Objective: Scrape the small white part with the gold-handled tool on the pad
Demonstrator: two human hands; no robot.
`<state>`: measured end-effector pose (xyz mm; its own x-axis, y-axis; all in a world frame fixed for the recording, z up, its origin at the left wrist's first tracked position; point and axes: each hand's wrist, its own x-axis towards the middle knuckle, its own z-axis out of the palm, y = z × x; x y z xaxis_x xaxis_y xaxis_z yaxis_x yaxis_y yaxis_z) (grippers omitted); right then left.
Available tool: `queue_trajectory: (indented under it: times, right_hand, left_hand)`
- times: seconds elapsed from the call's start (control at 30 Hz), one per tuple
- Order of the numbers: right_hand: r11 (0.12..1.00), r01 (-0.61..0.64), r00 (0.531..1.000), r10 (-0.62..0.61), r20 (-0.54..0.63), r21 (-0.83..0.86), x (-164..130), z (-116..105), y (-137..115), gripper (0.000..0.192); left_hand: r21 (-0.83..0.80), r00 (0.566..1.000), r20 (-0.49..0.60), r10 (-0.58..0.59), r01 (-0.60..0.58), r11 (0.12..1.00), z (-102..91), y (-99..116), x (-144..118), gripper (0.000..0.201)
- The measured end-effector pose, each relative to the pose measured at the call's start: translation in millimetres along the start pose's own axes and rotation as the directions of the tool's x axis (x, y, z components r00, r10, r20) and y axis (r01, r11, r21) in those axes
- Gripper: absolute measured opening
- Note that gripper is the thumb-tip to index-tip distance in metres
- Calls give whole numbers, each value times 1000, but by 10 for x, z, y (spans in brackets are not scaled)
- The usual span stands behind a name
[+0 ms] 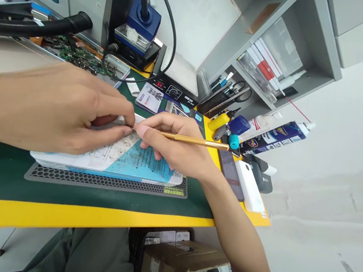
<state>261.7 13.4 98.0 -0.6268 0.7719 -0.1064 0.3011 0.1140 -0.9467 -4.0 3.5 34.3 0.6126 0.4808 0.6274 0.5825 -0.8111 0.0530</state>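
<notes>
My left hand [57,108] lies over a small silvery part [124,121] and pinches it between thumb and forefinger. My right hand [174,151] grips a thin gold-coloured tool [197,142] like a pen, its tip meeting the part at my left fingertips. Both hands rest on a blue and white work pad [131,164] that lies on a grey honeycomb mat [104,182]. Most of the small part is hidden by my fingers.
The green bench mat [4,176] has a yellow front edge [50,214]. Behind stand a soldering station [139,24], a black hose [36,26] and a tray of circuit boards [83,57]. Right: a white phone-like block [249,187], glue tube [279,136], tool holder [226,95]. A cardboard box [177,265] sits below.
</notes>
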Motion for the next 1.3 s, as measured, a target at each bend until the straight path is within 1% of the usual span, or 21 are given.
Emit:
queue_trajectory:
  times: [0.27, 0.33, 0.43, 0.57, 0.67, 0.8, 1.03, 1.17, 1.3]
  right_hand:
    - [999, 28, 999, -29, 26, 26, 38, -14, 59, 29]
    - [1000, 22, 1000, -22, 21, 17, 43, -13, 57, 29]
    - [1000, 3, 1000, -3, 13, 22, 36, -8, 42, 28]
    - [998, 11, 1000, -12, 25, 55, 20, -11, 42, 26]
    - [999, 0, 1000, -1, 24, 48, 16, -18, 50, 28]
    - [1000, -6, 1000, 5, 16, 27, 20, -18, 41, 28]
    - [1000, -25, 1000, 25, 9, -3, 33, 7, 11, 35]
    - [999, -37, 999, 37, -5, 2, 29, 10, 0, 35]
    - [999, -31, 1000, 31, 4, 11, 34, 8, 11, 35]
  left_hand:
    - [-25, 1000, -14, -8, 7, 1000, 12, 11, 17, 46]
    - [-33, 1000, 3, -19, 20, 999, 5, 11, 17, 44]
    - [-57, 997, 47, -66, 69, 996, -12, 14, 12, 40]
    - [-100, 992, 72, -106, 113, 989, -27, 22, 2, 44]
    - [-97, 987, 90, -131, 140, 985, -34, 31, 1, 43]
    - [-97, 989, 84, -119, 127, 987, -31, 27, 6, 37]
    - [-102, 993, 79, -84, 92, 990, -36, -9, -21, 31]
    - [-95, 990, 84, -115, 122, 988, -56, 20, -11, 32]
    - [-99, 989, 93, -117, 126, 987, -64, 27, -9, 33]
